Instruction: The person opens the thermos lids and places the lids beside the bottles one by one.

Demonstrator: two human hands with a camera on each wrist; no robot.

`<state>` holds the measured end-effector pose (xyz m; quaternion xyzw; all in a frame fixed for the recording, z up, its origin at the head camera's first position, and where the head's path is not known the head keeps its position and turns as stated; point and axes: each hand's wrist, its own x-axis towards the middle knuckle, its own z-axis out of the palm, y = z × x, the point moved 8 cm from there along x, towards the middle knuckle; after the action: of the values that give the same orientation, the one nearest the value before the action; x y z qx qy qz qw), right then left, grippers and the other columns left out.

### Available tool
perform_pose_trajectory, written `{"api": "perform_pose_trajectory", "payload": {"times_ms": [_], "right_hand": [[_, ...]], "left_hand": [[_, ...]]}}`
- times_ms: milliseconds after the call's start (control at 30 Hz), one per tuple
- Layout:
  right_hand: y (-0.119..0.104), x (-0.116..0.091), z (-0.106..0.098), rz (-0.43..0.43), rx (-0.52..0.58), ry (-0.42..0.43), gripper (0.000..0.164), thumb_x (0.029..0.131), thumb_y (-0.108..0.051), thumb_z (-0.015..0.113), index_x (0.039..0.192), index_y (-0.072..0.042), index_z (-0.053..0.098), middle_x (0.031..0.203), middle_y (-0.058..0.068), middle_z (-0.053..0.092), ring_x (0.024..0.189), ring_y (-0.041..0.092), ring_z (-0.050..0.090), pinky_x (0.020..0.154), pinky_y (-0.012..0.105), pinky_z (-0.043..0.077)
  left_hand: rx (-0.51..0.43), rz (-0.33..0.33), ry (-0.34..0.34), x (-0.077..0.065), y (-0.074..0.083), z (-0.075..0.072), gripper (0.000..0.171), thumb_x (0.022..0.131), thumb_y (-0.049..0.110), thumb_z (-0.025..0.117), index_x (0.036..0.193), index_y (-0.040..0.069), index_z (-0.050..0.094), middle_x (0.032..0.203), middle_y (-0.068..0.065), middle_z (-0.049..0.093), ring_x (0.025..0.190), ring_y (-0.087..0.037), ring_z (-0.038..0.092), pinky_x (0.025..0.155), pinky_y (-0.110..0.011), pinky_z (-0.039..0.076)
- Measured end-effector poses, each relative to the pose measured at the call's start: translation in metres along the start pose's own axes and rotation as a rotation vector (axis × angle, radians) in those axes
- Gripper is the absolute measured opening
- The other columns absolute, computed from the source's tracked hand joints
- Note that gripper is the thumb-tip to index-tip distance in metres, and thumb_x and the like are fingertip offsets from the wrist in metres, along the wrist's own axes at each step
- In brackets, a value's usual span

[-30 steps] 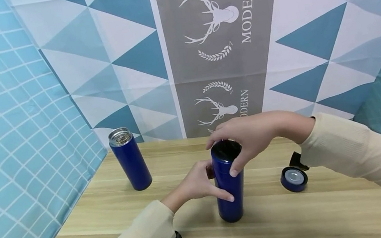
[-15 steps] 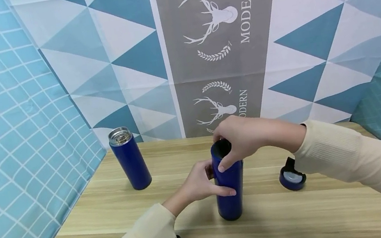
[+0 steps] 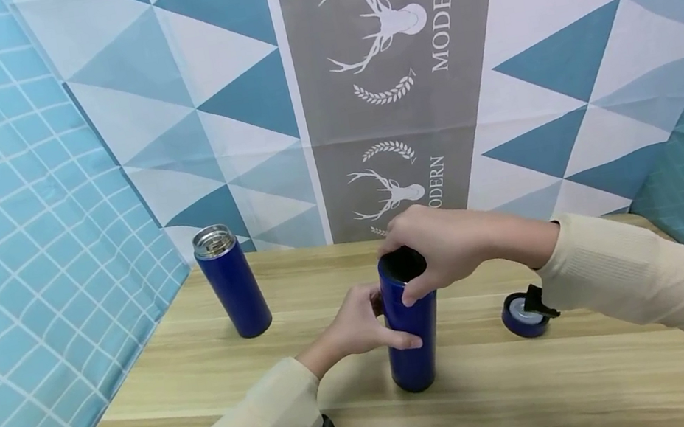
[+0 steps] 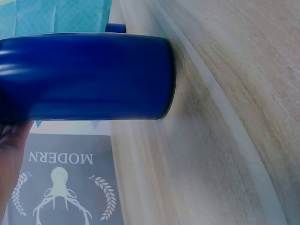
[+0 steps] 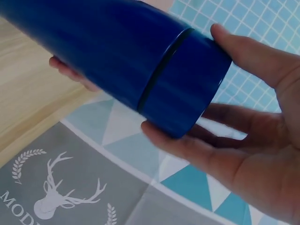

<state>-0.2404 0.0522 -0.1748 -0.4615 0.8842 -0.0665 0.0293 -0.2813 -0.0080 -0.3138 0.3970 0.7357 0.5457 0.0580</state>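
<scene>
A blue thermos bottle (image 3: 414, 336) stands upright on the wooden table in front of me. My left hand (image 3: 359, 324) grips its body from the left, thumb across the near side. My right hand (image 3: 444, 243) holds the blue lid (image 5: 187, 84) with the black top from above, fingers and thumb around its rim. In the right wrist view a dark seam separates lid from body. The left wrist view shows the bottle's base (image 4: 161, 79) at the tabletop; the left palm is mostly hidden there.
A second blue thermos bottle (image 3: 235, 290), without a lid and with a steel mouth, stands at the back left. To the right a blue lid (image 3: 524, 325) lies underside up, partly covered by a black piece at my right sleeve. A patterned cloth (image 3: 258, 107) hangs behind the table.
My right thumb first slid left along the lid's rim, then came back slightly right, with the hand turning about the bottle's top. The left hand keeps its grip and the bottle stays in place.
</scene>
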Motion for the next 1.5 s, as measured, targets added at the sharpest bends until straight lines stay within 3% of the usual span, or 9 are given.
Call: {"api": "perform_pose_trajectory", "payload": {"times_ms": [233, 633, 1000, 1200, 1500], "right_hand": [[0.002, -0.001, 0.001, -0.05, 0.02, -0.049, 0.048, 0.075, -0.023, 0.082, 0.118, -0.009, 0.066, 0.107, 0.003, 0.066, 0.094, 0.014, 0.06, 0.076, 0.029, 0.056], [0.009, 0.0, 0.007, -0.013, 0.045, -0.081, 0.047, 0.078, -0.022, 0.077, 0.119, -0.007, 0.061, 0.114, 0.004, 0.064, 0.099, 0.015, 0.058, 0.081, 0.025, 0.054], [0.003, -0.004, 0.005, 0.049, 0.042, -0.114, 0.061, 0.08, -0.028, 0.076, 0.133, -0.006, 0.053, 0.123, 0.008, 0.058, 0.105, 0.017, 0.057, 0.086, 0.029, 0.052], [0.008, -0.002, 0.0, 0.131, 0.075, -0.091, 0.06, 0.078, -0.031, 0.079, 0.126, -0.005, 0.056, 0.114, 0.008, 0.064, 0.103, 0.021, 0.06, 0.085, 0.031, 0.055], [0.013, 0.001, -0.004, 0.237, 0.093, -0.08, 0.045, 0.074, -0.029, 0.081, 0.111, -0.009, 0.065, 0.106, 0.008, 0.068, 0.096, 0.019, 0.064, 0.079, 0.029, 0.058]], "left_hand": [[-0.024, -0.03, -0.019, 0.0, -0.001, 0.0, 0.051, 0.064, 0.004, 0.085, 0.111, 0.003, 0.064, 0.106, -0.018, 0.071, 0.088, -0.004, 0.068, 0.083, -0.027, 0.058], [-0.062, -0.034, -0.019, -0.003, -0.003, 0.005, 0.057, 0.067, 0.001, 0.084, 0.118, 0.004, 0.059, 0.114, -0.018, 0.068, 0.092, -0.002, 0.067, 0.086, -0.027, 0.058], [-0.072, -0.052, 0.005, -0.007, -0.001, 0.005, 0.061, 0.072, 0.009, 0.082, 0.126, 0.007, 0.055, 0.12, -0.015, 0.066, 0.1, -0.006, 0.066, 0.091, -0.024, 0.055], [-0.081, -0.086, 0.012, -0.008, -0.004, 0.005, 0.06, 0.072, 0.011, 0.082, 0.126, 0.007, 0.056, 0.121, -0.015, 0.066, 0.101, -0.006, 0.066, 0.092, -0.024, 0.054], [-0.09, -0.109, 0.009, -0.009, -0.009, 0.006, 0.057, 0.073, 0.01, 0.08, 0.125, 0.004, 0.057, 0.12, -0.018, 0.066, 0.101, -0.007, 0.066, 0.092, -0.024, 0.054]]}}
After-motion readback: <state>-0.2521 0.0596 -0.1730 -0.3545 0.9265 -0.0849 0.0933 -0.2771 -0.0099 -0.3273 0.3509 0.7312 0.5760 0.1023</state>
